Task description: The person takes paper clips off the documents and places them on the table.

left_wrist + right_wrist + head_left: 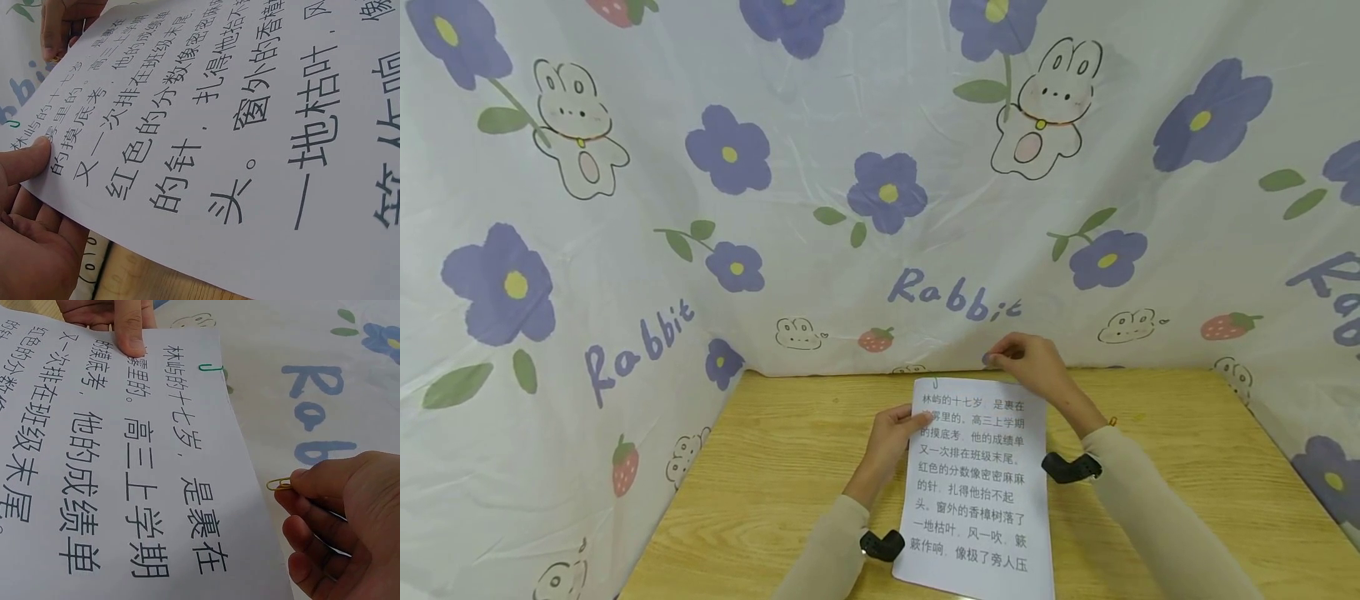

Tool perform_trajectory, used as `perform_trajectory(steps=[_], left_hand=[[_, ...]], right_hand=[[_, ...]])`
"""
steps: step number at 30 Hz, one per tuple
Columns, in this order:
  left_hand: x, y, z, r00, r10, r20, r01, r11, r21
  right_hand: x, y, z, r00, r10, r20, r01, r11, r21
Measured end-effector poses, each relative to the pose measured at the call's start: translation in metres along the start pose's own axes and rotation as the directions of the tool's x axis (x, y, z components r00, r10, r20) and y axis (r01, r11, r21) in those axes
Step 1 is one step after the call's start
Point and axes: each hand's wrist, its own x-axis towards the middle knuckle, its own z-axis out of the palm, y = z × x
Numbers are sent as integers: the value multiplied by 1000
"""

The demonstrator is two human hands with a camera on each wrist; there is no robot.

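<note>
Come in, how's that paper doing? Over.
Left hand holds paper. Right hand pinches yellow paperclip. Green paperclip on paper's top edge. Nothing visibly in the way.

Printed paper with one clip on, another at its edge
The white paper (977,500), covered in large black Chinese characters, is gripped at its upper left edge by the left hand (895,432). A green paper clip (210,368) sits on the top edge near that corner; the right hand (1037,367) pinches a yellow paper clip (279,484) just beside the same edge.
</note>
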Motion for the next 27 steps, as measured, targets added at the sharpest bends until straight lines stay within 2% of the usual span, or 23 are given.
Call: perform_trajectory(steps=[27], left_hand=[[1, -2, -1, 1000, 7, 11, -7, 1000, -8]], right_hand=[[-17, 44, -45, 995, 93, -28, -94, 995, -40]])
